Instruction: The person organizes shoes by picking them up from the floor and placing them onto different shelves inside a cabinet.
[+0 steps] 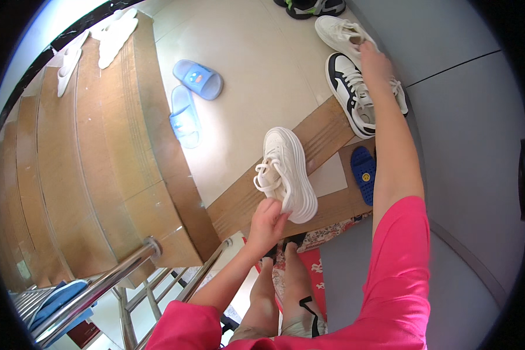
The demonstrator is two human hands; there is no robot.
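My left hand (267,225) grips the heel collar of a white lace-up sneaker (284,170), its thick ridged sole turned to the right. That shoe is held up over the edge of the tiled landing. My right arm reaches far forward along the grey wall, and my right hand (375,65) has its fingers at the opening of a second white sneaker (339,35). Those fingertips are partly hidden, but they pinch the shoe's collar. Just beneath that hand is a black-and-white sneaker (348,89), with part of its mate (399,94) showing behind my forearm.
Light blue slides (199,78) lie on the beige floor (245,65). Brown steps (109,131) climb at left, with white slippers (118,39) on them. A steel handrail (96,288) runs at lower left. A blue slipper (363,173) and the grey wall (468,144) flank my right arm.
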